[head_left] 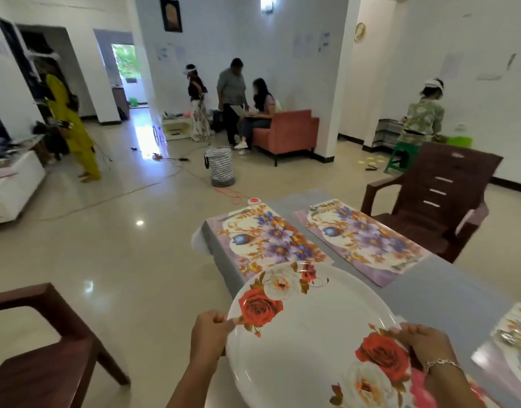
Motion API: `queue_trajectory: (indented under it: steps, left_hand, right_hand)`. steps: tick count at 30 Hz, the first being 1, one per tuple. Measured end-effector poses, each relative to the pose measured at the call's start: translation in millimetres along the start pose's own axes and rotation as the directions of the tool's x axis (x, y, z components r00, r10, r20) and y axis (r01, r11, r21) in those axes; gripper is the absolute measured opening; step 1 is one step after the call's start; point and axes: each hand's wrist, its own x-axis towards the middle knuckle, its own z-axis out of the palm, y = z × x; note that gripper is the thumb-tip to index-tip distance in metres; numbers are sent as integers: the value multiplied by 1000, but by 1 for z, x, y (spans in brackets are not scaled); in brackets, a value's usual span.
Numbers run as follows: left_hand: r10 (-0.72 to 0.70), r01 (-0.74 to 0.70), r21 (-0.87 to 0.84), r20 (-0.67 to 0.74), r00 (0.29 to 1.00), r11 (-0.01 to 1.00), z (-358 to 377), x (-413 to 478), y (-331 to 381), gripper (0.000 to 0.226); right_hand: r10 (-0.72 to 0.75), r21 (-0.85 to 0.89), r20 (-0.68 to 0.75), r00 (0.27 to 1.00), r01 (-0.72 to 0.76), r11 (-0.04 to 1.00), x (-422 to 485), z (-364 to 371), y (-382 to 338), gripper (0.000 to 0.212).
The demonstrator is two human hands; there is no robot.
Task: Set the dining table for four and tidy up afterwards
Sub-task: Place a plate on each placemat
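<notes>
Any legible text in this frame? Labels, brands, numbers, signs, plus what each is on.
No readable text anywhere.
Back sheets of paper, pinned up: print too blurred to read.
Right-hand sheets: blurred, nothing legible.
Framed picture: no words to make out.
Red-topped round thing at the edge of the table: any marking too small to tell.
The plate and placemats: flower prints only, no lettering.

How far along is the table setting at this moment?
Done: three floral placemats lie on the table, the far two with cutlery at their far ends. In hand: a rose-patterned plate, left hand and right hand each with a grip on its rim. Left: no visible placemat bears a plate yet; a fourth setting isn't in view.
</notes>
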Motion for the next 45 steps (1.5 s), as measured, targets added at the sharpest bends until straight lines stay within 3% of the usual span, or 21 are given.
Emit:
queue_trajectory:
  steps: [10, 15, 20, 22, 26, 29, 33, 37, 41, 43, 45]
  left_hand:
    - [-6, 8, 122, -18, 1000, 992, -76, 164, 35, 20]
    - [-29, 26, 138, 16, 999, 990, -67, 245, 46, 15]
    - [-75, 71, 178, 12, 997, 981, -41, 316, 55, 19]
    - [-109, 107, 208, -2, 994, 972, -32, 340, 55, 20]
    - [-163, 156, 247, 8, 987, 956, -21, 379, 54, 21]
    - [-183, 170, 279, 19, 983, 945, -15, 397, 55, 20]
    - [-202, 172, 277, 81, 976, 945, -10, 413, 55, 19]
    - [-196, 151, 275, 145, 970, 950, -5, 423, 56, 22]
    - [-198, 137, 264, 218, 956, 955, -7, 426, 57, 21]
    - [-167, 88, 325, 224, 960, 942, -10, 427, 59, 19]
    - [-14, -73, 484, 173, 985, 872, -10, 424, 65, 9]
  right_hand:
    - [23, -2, 38, 999, -23, 1000, 45, 179, -42, 10]
    - [31, -59, 17, 999, -30, 998, 97, 233, -59, 24]
    - [30, -174, -1, 1000, -30, 984, 163, 277, -59, 14]
    - [41, -212, -2, 999, -41, 976, 184, 290, -58, 23]
    - [109, -295, -7, 994, -106, 950, 217, 311, -59, 16]
    - [142, -338, -55, 988, -153, 929, 235, 323, -55, 25]
    - [159, -391, -121, 980, -194, 900, 245, 330, -49, 13]
    - [117, -440, -158, 980, -176, 880, 246, 331, -41, 28]
    - [84, -439, -196, 977, -164, 883, 246, 330, -32, 26]
    - [91, -400, -233, 968, -180, 899, 239, 329, -32, 12]
    - [64, -360, -278, 958, -165, 918, 226, 326, -33, 16]
